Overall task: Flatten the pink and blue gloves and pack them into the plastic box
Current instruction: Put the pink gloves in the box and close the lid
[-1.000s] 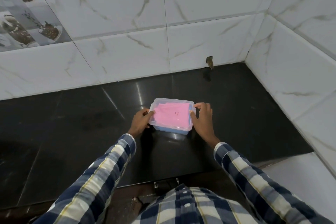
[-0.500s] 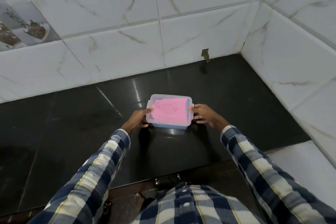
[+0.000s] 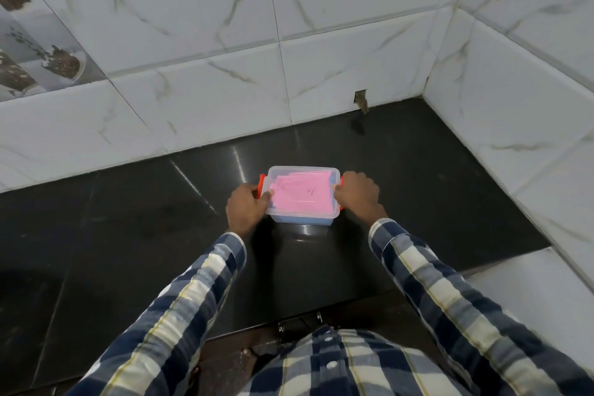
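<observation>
**Lidded box, both clips under the hands**

Change since the earlier frame: orange clips now show at both short ends of the box, and both hands have closed in on them.

- Checked sleeves point(image 3: 205, 280): reach in from the near edge.
- Left hand point(image 3: 246, 206): fingers curled round the left clip point(image 3: 262, 182).
- Right hand point(image 3: 357, 192): fingers curled over the right clip point(image 3: 342, 182), probably pressing it down.
- Plastic box point(image 3: 302, 198): on the black counter point(image 3: 128, 219), long axis left to right, one end at each hand.
- Pink glove point(image 3: 300, 194): flat under the clear lid; blue glove point(image 3: 302, 221) beneath.
- Tiled wall point(image 3: 225, 106): behind.
</observation>
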Tool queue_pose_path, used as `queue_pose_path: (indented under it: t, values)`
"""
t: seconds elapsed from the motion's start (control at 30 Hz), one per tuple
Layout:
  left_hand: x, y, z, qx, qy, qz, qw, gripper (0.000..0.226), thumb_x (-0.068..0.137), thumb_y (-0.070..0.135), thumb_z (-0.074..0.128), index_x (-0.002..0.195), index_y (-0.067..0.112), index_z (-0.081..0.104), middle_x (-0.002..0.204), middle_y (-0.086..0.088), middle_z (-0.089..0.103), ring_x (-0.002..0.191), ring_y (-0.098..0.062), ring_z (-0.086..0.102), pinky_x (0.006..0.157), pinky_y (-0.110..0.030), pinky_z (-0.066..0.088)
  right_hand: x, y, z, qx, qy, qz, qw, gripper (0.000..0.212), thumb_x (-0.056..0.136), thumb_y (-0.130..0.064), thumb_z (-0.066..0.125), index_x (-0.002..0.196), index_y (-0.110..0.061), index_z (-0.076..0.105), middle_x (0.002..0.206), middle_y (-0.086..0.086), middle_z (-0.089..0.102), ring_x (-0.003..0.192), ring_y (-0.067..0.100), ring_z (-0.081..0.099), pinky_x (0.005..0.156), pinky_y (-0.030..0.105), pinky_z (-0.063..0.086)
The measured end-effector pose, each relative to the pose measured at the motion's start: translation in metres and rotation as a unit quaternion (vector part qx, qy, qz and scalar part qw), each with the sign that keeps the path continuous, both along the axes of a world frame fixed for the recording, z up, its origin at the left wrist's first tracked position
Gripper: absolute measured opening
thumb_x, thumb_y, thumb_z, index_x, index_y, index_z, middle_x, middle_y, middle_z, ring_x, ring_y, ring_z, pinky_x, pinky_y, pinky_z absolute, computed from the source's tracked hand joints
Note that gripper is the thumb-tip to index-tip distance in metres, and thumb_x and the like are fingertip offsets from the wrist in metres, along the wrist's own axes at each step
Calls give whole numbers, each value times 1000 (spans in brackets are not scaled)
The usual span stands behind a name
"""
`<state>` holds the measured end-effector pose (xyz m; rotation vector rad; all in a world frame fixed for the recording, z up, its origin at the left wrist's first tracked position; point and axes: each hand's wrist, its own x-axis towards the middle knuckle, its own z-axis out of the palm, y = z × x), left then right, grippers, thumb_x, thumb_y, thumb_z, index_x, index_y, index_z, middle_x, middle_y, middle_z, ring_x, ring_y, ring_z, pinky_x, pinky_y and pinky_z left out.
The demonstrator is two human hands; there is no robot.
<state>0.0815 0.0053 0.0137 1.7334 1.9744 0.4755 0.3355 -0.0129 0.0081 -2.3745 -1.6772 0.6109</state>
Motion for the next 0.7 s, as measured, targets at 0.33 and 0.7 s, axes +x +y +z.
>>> queue_pose_path:
  t: [0.33,0.7]
  values:
    - [20,4,11,35,133,-52,989,40,110,32,51,118,-3,70,122,-20,67,111,-45,72,98,-51,58,-11,2,7,8,-102,39,994,27,102,-33,67,121,-14,72,111,8,75,94,25,73,90,35,63]
    - [92,18,30,8,-89,-140,986,45,100,11,61,143,0,62,140,-20,66,134,-39,61,117,-50,46,39,-25,16,33,27,-154,987,39,110,-33,50,141,-11,54,131,11,70,113,32,72,100,44,61]
